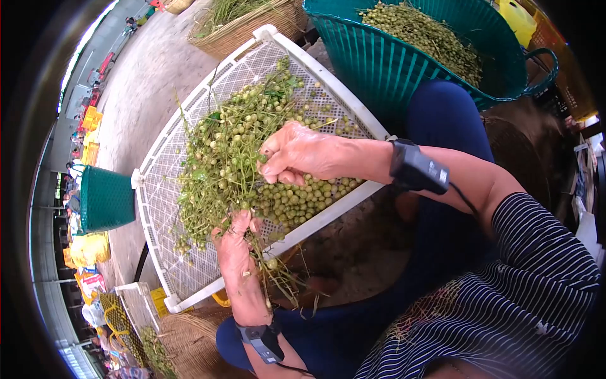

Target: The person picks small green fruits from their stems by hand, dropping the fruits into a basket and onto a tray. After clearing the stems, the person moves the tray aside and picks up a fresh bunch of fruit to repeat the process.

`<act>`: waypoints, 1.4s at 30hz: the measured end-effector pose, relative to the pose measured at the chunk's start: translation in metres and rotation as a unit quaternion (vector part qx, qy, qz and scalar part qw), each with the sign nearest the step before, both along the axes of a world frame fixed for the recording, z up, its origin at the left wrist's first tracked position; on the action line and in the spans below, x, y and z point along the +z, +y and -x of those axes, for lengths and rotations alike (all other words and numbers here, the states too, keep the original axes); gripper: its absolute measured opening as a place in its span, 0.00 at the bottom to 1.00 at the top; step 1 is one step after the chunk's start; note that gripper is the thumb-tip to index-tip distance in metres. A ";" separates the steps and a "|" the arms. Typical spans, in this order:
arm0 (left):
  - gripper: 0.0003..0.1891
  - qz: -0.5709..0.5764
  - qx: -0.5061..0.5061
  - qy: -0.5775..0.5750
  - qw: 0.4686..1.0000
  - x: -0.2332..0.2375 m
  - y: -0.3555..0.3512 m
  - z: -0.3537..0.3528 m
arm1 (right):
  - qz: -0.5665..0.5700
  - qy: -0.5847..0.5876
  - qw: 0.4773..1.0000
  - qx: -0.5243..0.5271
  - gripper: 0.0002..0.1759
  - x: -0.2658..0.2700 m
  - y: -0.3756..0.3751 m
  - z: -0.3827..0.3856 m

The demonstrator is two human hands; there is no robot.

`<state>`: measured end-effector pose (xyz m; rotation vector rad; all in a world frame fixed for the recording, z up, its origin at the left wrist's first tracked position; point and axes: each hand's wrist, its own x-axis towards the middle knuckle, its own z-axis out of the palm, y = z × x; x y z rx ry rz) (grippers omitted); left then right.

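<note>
A white perforated plastic tray (205, 278) with a raised rim stands tilted in front of me. Small green berries on thin stems (221, 145) are heaped across it, and loose round green berries (297, 202) lie at its near side. At the lower edge of the heap, my left hand (237, 243) is closed round a bunch of berry stems (278, 278), whose ends trail over the rim. My right hand (303, 155) is above the heap, fingers pinched together. A bit of green shows at its fingertips, but what it holds is not clear.
A teal basket (379, 69) holding more berries (429, 41) stands at upper right. A woven basket (252, 31) of green stalks is beyond the tray. Another green basket (107, 199) stands at left, and wickerwork (189, 344) lies below. My knees flank the tray's near side.
</note>
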<state>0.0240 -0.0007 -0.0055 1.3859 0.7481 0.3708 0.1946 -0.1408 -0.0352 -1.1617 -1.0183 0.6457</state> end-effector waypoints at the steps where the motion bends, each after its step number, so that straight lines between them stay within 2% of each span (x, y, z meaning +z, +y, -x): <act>1: 0.09 0.004 -0.004 0.003 1.000 -0.002 0.004 0.000 | 0.014 0.110 0.994 0.023 0.07 0.000 -0.001 0.002; 2: 0.09 0.008 -0.008 0.006 1.000 -0.003 0.006 0.001 | 0.014 0.110 0.994 0.027 0.07 -0.005 0.002 0.005; 4: 0.07 0.001 0.013 0.031 0.999 -0.001 0.001 -0.002 | 0.081 0.024 0.995 0.043 0.08 -0.021 0.007 0.012; 5: 0.07 -0.025 -0.002 0.021 0.999 -0.003 -0.002 -0.005 | 0.160 0.215 0.963 0.037 0.08 0.010 -0.003 0.029; 6: 0.09 -0.049 -0.017 0.011 0.999 -0.006 -0.007 -0.007 | 0.162 0.215 0.962 0.036 0.08 0.022 -0.006 0.036; 8: 0.08 -0.058 -0.001 0.018 0.998 -0.004 -0.015 -0.009 | 0.136 0.144 0.978 0.060 0.08 0.032 -0.008 0.046; 10: 0.08 -0.034 -0.014 0.027 0.999 -0.008 -0.010 -0.009 | 0.131 0.152 0.979 0.041 0.09 0.012 0.000 0.047; 12: 0.08 -0.042 -0.005 0.028 0.999 -0.003 -0.007 -0.008 | 0.136 0.093 0.985 0.049 0.09 0.005 0.008 0.039; 13: 0.07 -0.050 0.004 0.030 0.998 -0.001 -0.006 -0.007 | 0.210 0.106 0.972 -0.004 0.09 0.013 0.008 0.036; 14: 0.07 -0.048 0.007 0.029 0.998 -0.002 -0.006 -0.007 | 0.211 0.104 0.972 -0.001 0.09 0.011 0.008 0.035; 16: 0.06 -0.025 0.014 0.005 1.000 -0.004 -0.010 -0.010 | 0.159 0.252 0.954 -0.040 0.10 0.012 0.004 0.035; 17: 0.06 -0.059 -0.018 0.006 0.998 -0.003 -0.014 -0.012 | 0.159 0.248 0.955 -0.036 0.13 0.012 0.003 0.038; 21: 0.07 -0.039 -0.048 -0.018 0.998 -0.010 -0.013 -0.014 | 0.169 0.225 0.959 0.028 0.14 0.012 0.005 0.041; 22: 0.07 -0.039 -0.046 -0.018 0.998 -0.009 -0.009 -0.012 | 0.169 0.224 0.959 0.030 0.14 0.008 0.006 0.037; 24: 0.04 -0.001 0.007 -0.022 1.000 -0.007 -0.004 -0.010 | 0.060 0.182 0.979 0.062 0.09 -0.001 0.006 0.028; 26: 0.04 0.032 0.024 -0.016 0.999 -0.011 0.007 -0.007 | 0.059 0.183 0.980 0.044 0.06 -0.005 -0.002 0.022; 28: 0.04 0.056 0.035 0.003 0.998 -0.013 0.011 -0.004 | 0.051 0.333 0.941 0.035 0.08 -0.010 -0.007 0.017; 30: 0.05 0.043 0.023 0.025 0.998 -0.006 0.004 -0.005 | 0.025 0.295 0.955 0.032 0.12 -0.010 -0.001 0.015; 32: 0.05 0.046 0.032 -0.008 0.998 -0.008 0.002 -0.003 | 0.125 0.224 0.966 -0.016 0.11 -0.008 0.002 0.011; 34: 0.06 0.038 0.024 0.001 0.999 -0.007 0.005 -0.001 | 0.121 0.213 0.969 -0.019 0.10 -0.009 0.002 0.010; 36: 0.07 0.035 0.064 0.017 0.997 -0.010 0.008 0.000 | 0.042 0.189 0.980 0.052 0.10 -0.009 -0.004 0.006; 38: 0.08 0.037 0.041 0.030 0.998 -0.005 0.010 0.002 | 0.026 0.196 0.980 0.033 0.10 -0.007 -0.003 0.005; 40: 0.09 0.040 0.017 0.043 0.998 -0.004 0.010 0.004 | 0.048 0.356 0.933 -0.017 0.09 -0.009 -0.002 0.001; 41: 0.09 0.056 0.012 0.030 0.998 -0.004 0.009 0.004 | 0.039 0.225 0.974 -0.005 0.08 -0.022 0.000 -0.007; 42: 0.10 0.072 0.007 0.017 0.997 -0.003 0.009 0.004 | 0.039 0.225 0.974 -0.006 0.08 -0.026 0.000 -0.007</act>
